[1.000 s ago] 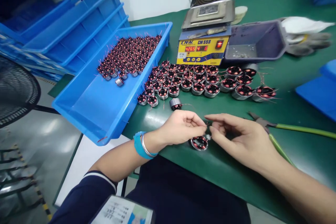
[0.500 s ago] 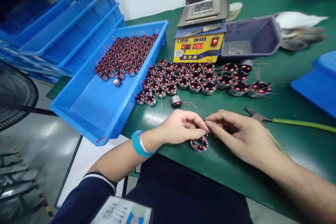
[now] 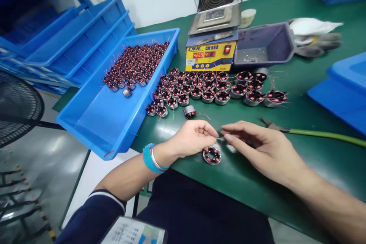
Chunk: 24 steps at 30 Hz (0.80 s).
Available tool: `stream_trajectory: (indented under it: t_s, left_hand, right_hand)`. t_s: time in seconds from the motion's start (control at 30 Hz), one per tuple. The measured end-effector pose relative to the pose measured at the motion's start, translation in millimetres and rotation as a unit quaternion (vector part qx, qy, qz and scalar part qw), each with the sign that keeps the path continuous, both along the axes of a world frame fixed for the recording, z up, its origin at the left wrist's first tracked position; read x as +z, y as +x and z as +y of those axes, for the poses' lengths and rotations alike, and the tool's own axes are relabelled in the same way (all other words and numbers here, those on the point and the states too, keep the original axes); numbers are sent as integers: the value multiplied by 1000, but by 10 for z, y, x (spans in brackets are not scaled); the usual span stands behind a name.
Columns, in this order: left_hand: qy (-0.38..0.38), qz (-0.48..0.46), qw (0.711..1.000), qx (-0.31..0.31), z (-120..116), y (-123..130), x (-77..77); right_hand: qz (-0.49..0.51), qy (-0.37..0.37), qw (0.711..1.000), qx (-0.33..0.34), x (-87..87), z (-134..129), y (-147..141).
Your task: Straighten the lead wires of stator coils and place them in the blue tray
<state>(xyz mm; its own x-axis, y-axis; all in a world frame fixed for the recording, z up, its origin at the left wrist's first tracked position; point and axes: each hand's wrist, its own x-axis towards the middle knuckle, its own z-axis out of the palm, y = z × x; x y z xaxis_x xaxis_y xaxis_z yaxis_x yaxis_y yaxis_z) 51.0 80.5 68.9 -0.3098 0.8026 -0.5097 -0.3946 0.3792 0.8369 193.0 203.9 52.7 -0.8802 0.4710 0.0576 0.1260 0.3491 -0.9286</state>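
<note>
My left hand [image 3: 197, 137] is closed, thumb and forefinger pinched together over a motor stator [image 3: 212, 155]. This stator is a metal ring with black inner parts and copper windings, its open face turned towards me. A thin wire lead seems to be in the pinch, though it is hard to see. Facing it, my right hand [image 3: 257, 146] has its thumb and forefinger slightly apart, just right of the left fingertips. A single stator [image 3: 190, 112] lies tipped over beyond my left hand, its wire trailing right.
Rows of stators [image 3: 208, 96] stand before a yellow solder pot [image 3: 211, 56] with lit digits. A blue tray [image 3: 94, 122] at left holds many more. Green-handled cutters [image 3: 323, 133] lie at right. A purple bin [image 3: 287, 44] and gloves [image 3: 317, 47] sit behind.
My fingertips have parted a little, the right thumb and forefinger spreading from a pinch. The stator below now shows its round face more fully. The camera view has shifted slightly.
</note>
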Motion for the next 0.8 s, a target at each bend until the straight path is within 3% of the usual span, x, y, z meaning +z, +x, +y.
stream_trajectory:
  t_s: [0.1, 0.37, 0.63, 0.8]
  left_hand:
    - [-18, 4, 1000, 7, 23, 23, 42]
    - [-21, -14, 1000, -9, 64, -8, 69]
    - [-6, -57, 998, -41, 79, -65, 64]
    - [-5, -62, 997, -39, 64, -72, 57]
  right_hand:
    - [0, -5, 1000, 4, 14, -17, -19]
    - [1, -104, 994, -27, -5, -39, -47]
    - [23, 19, 999, -28, -25, -70, 15]
    - [18, -3, 999, -28, -19, -82, 60]
